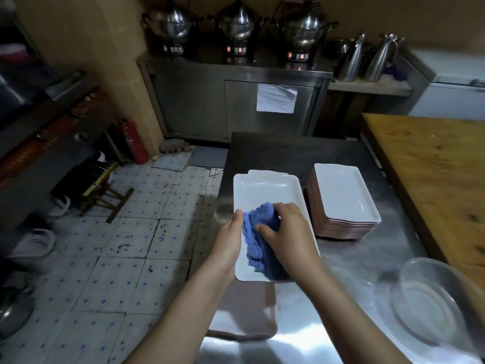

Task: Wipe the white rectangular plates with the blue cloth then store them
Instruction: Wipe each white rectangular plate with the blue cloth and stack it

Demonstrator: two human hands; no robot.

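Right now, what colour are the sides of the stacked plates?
The stack has pinkish-brown sides; head view.

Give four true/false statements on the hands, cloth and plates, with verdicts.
1. The right hand grips the blue cloth on the white plate. True.
2. The stack of plates stands to the right of the white plate. True.
3. The left hand rests on the stack of plates. False: it holds the white plate's left edge.
4. The glass bowl sits on top of the stack. False: it sits on the steel table, apart from the stack.
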